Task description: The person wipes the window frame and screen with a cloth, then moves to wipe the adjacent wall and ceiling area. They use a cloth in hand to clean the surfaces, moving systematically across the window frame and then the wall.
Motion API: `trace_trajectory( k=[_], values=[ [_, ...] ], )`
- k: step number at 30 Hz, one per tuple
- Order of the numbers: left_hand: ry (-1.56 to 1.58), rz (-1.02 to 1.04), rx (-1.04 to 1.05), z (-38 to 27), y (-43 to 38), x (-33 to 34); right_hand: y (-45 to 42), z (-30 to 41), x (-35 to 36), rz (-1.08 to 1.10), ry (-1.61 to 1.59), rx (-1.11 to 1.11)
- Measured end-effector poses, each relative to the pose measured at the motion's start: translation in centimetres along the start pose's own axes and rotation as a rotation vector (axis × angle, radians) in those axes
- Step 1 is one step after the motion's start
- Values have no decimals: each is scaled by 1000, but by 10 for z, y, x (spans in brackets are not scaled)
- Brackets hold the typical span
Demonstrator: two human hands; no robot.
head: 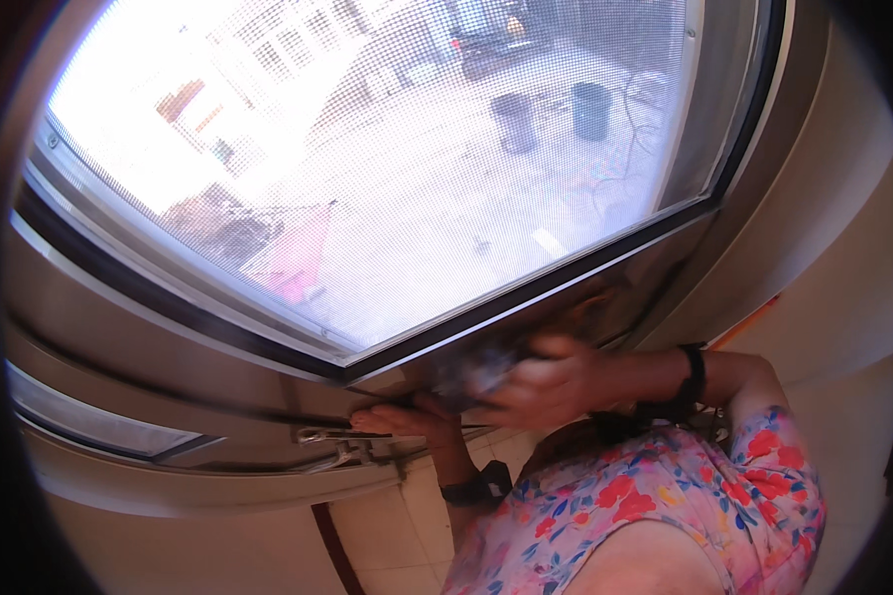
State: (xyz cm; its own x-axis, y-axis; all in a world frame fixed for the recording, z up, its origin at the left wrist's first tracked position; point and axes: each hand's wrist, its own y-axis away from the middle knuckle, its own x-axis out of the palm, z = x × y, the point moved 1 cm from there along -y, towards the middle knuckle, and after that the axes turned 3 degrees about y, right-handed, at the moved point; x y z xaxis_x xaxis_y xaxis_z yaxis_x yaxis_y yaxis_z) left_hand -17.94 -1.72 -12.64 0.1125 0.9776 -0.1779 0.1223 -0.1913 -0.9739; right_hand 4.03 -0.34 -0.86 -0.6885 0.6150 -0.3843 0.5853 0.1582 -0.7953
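My right hand (543, 383) is pressed against the brown lower frame (595, 290) of the window panel. It grips a crumpled greyish cloth (480, 368), blurred by motion, so the exact material is unclear. To its left, my left hand (398, 420) rests with fingers stretched along the frame, just above a metal lever handle (350, 446). Nothing is visible in the left hand, though its palm side is partly hidden. Above both hands, a mesh screen (417, 186) fills the panel, edged by a black gasket (536, 282).
A second narrow glazed panel (97, 416) lies at the left. Pale tiles (387, 520) cover the floor below, with a dark strip (335, 550). Light walls (811, 401) stand at the right. Through the mesh, two bins (591, 111) show on bright ground outside.
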Motion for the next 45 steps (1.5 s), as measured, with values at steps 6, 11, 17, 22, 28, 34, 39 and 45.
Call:
trace_trajectory(
  k=[6,11,17,22,28,34,39,45],
  values=[
    [8,44,-27,2,-1,0,70,-45,-66,80,370,374],
    [-1,55,-7,5,2,0,100,-67,-89,46,658,560],
    [-40,16,-20,3,1,2,119,-56,-70,-59,646,751],
    [-102,-46,34,3,-4,7,147,-45,-57,32,605,710],
    [-103,-37,99,4,-5,7,106,-53,-106,525,373,916],
    [-123,-104,167,0,-3,5,65,-115,-166,29,565,755],
    [-120,-138,172,0,-1,7,62,-168,-171,-264,442,707],
    [-81,-125,126,0,3,-1,141,-79,-103,-157,589,1059]
  ],
)
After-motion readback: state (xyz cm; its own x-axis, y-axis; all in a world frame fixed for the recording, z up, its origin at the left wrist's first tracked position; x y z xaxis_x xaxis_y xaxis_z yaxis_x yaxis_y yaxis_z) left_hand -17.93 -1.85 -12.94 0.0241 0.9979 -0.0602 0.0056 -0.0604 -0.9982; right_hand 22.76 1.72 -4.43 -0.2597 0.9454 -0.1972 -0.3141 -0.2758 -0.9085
